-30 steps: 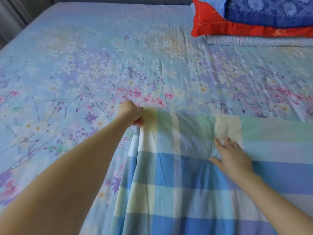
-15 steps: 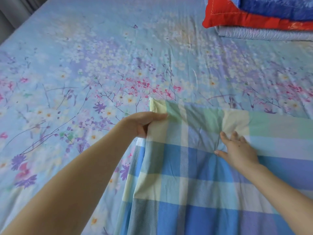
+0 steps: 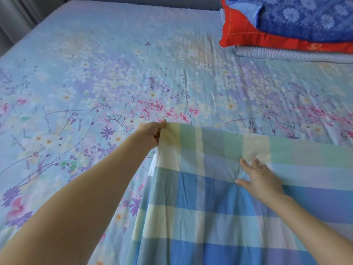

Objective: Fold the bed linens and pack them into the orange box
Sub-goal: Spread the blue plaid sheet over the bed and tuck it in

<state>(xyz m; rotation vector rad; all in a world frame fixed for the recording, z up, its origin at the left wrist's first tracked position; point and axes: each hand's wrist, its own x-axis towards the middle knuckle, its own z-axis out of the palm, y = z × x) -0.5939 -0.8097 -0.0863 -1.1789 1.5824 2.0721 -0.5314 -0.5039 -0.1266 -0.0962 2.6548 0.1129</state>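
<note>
Closing again, my left hand [image 3: 152, 133] pinched the checked sheet's [image 3: 210, 188] mid-frame corner while my flat right hand [image 3: 261, 180] pinned it; pulling taut would square the fold.

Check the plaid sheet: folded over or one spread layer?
Doubled at least: a paler under-layer peeks out from the plaid sheet below the left hand gripping its corner. Right hand lies flat on top. Fold count unclear.
</note>
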